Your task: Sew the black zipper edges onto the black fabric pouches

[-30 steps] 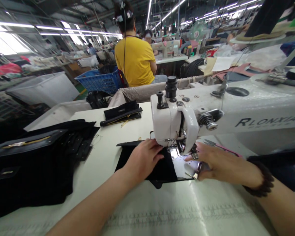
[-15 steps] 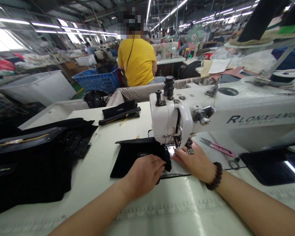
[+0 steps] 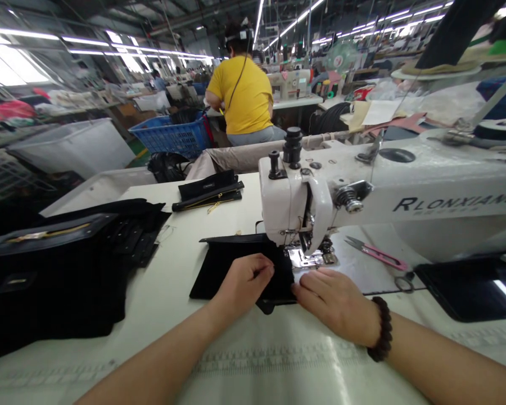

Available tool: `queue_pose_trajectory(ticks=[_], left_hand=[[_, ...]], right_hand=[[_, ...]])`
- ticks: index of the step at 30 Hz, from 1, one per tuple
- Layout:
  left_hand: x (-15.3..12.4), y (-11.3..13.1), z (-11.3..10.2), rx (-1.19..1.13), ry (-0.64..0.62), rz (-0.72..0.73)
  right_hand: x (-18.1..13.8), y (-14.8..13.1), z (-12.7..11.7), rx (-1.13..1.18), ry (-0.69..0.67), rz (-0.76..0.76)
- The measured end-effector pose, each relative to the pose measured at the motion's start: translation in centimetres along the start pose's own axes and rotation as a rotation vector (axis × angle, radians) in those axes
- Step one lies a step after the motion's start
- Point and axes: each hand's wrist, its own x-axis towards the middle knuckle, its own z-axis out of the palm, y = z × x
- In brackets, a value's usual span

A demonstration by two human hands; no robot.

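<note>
A flat black fabric piece (image 3: 223, 261) with a dark band along its far edge lies on the table, its right side beside the presser foot (image 3: 306, 257) of a white sewing machine (image 3: 282, 197). Over its middle is my left hand (image 3: 245, 280), thumb and fingers pinched together; whatever is between them is hidden. My right hand (image 3: 339, 304) has its fingertips closed on the piece's right edge, just in front of the foot. A brown bead bracelet (image 3: 380, 329) circles my right wrist. Near the piece's front edge a dark tab sticks out.
Black pieces with zips (image 3: 67, 270) are stacked at left. Zipped black pouches (image 3: 208, 191) lie farther back. Right of the machine head are pink-handled thread snips (image 3: 377, 253) and a dark phone or tablet (image 3: 472, 287). Beyond sits a person in a yellow shirt (image 3: 242, 95) near a blue basket (image 3: 168, 135).
My right hand has drawn back from behind the presser foot to the piece's near right edge. My left hand has shifted slightly left and pinched its fingers. The person ahead has leaned.
</note>
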Motion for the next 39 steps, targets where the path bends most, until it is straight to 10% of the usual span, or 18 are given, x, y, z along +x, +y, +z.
queue_pose_trajectory(ticks=[11, 39], left_hand=[[-1.4, 0.0, 0.9, 0.494, -0.020, 0.648], [-2.3, -2.0, 3.2, 0.595, 0.000, 0.593]], right_hand=[[-0.5, -0.6, 0.6, 0.046, -0.137, -0.011], [-1.0, -2.3, 1.4, -0.015, -0.335, 0.083]])
